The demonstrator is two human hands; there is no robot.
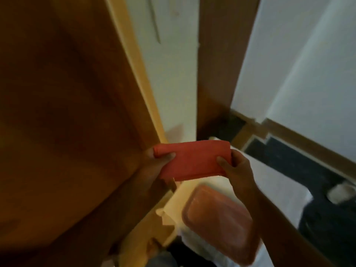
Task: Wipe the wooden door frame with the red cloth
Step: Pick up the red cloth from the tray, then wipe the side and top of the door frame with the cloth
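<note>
A folded red cloth is held flat between both hands in the middle of the view. My left hand pinches its left end, thumb on top. My right hand grips its right end. The cloth hovers just right of the wooden door frame, whose pale edge runs diagonally from top centre down to the cloth. A broad dark brown wooden panel fills the left half. The cloth does not visibly touch the wood.
A white wall lies behind the frame, then a second brown upright. Below the hands stands a white container with a reddish lid. Dark floor with wooden skirting runs at the right, and a small pale object lies on it.
</note>
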